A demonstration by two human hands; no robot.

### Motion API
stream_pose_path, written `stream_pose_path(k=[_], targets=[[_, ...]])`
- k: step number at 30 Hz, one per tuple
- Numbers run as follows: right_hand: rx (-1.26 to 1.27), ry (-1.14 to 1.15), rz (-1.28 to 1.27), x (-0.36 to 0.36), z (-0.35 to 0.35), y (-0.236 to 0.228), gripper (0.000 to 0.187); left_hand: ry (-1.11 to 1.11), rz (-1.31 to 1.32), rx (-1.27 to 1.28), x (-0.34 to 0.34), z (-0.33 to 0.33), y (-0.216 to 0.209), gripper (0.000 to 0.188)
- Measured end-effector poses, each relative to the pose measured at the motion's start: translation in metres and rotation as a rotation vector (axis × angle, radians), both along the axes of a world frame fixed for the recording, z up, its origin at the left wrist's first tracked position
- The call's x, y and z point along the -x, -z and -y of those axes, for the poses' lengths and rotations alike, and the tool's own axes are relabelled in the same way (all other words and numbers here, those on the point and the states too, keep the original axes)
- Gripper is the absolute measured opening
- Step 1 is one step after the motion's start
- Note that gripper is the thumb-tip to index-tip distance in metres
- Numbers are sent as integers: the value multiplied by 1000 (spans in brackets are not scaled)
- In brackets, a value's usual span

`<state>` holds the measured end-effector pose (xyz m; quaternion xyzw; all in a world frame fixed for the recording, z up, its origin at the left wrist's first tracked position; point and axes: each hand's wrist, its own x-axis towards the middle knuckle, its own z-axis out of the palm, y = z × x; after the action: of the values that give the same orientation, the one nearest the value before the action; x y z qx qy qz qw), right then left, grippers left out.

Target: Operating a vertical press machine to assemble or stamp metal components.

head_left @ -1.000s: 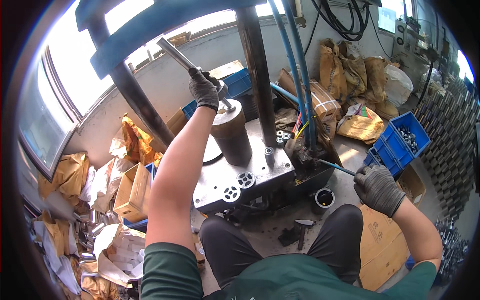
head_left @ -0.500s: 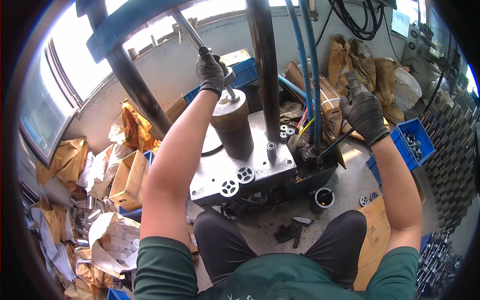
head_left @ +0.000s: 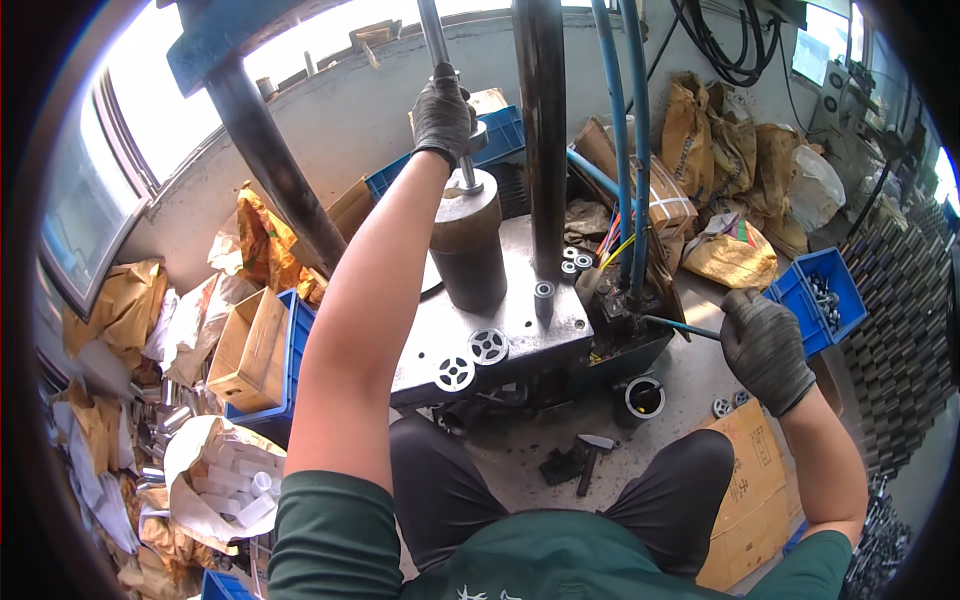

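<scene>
My left hand (head_left: 443,117), in a dark glove, is wrapped round a long metal rod (head_left: 433,35) with a ring-shaped collar below the grip. The rod stands nearly upright, its lower end at the top of a thick dark metal cylinder (head_left: 472,240). That cylinder rests on the metal bed (head_left: 430,350) of a press. Off to the right, my gloved right hand (head_left: 768,352) is closed round the end of a thin lever (head_left: 690,328) that comes out of the press's side unit. Two spoked discs (head_left: 487,346) lie near the bed's front edge.
Dark columns (head_left: 540,140) and blue pipes (head_left: 622,150) rise behind the bed. Small rings (head_left: 571,262) sit by a column. A hammer (head_left: 592,462) and a black cup (head_left: 643,398) are on the floor. A blue bin (head_left: 820,300) holds metal parts; a wooden box (head_left: 250,350) stands left.
My left hand has moved right, and the rod has swung from tilted to nearly upright. My right hand has come down from above with spread fingers and closed on the lever.
</scene>
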<state>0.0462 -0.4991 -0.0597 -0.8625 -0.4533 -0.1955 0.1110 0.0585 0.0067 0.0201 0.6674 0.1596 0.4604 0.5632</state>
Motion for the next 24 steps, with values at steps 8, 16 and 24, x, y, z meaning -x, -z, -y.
stream_pose_path(k=[8,16,24], targets=[[340,-103,-244,31,19,14,24,5,37,65,-1,4,-2,72],[609,-74,-285,29,23,10,29,12,30,66,6,13,-6,71],[359,-106,-370,45,59,40,29,67,64,57,1,6,-1,70]])
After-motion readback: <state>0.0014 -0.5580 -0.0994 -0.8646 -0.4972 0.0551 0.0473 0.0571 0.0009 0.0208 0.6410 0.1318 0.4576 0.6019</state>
